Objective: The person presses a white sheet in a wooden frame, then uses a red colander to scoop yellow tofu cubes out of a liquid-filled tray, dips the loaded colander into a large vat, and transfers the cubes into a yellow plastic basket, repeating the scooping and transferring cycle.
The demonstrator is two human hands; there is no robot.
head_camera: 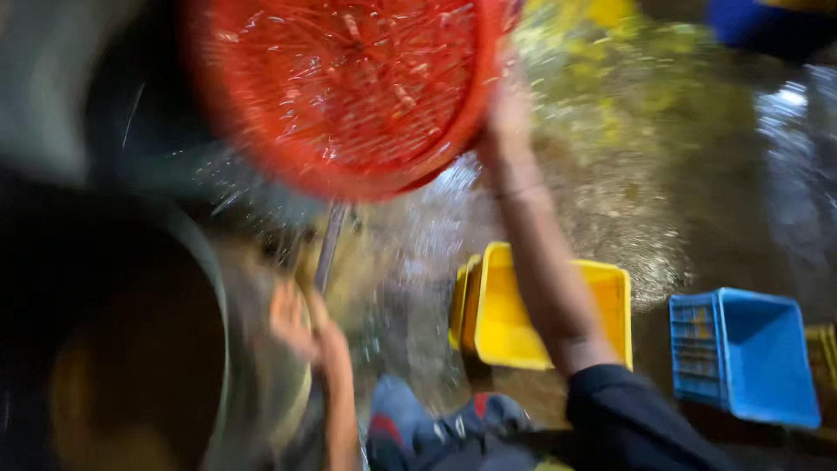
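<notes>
One round red mesh basket (pixel 349 87) raised high at the top edge of view, tilted, gripped at its right rim by the right hand (pixel 508 109), fingers wrapped on the rim though blurred by motion. Small pale pieces scattered inside the mesh, too blurred to name. Left hand (pixel 296 318) low, resting on the rim of a large metal basin (pixel 218 288) at the left; how far its fingers close, impossible to tell. Likely mid-shake or mid-tip of the basket, with water spraying over the wet floor (pixel 663 174). Next move calls for a firm hold and a steady tilt. Beyond, yellow crates (pixel 510 323) nested near the feet, a blue crate (pixel 750 353) toward the right edge.
</notes>
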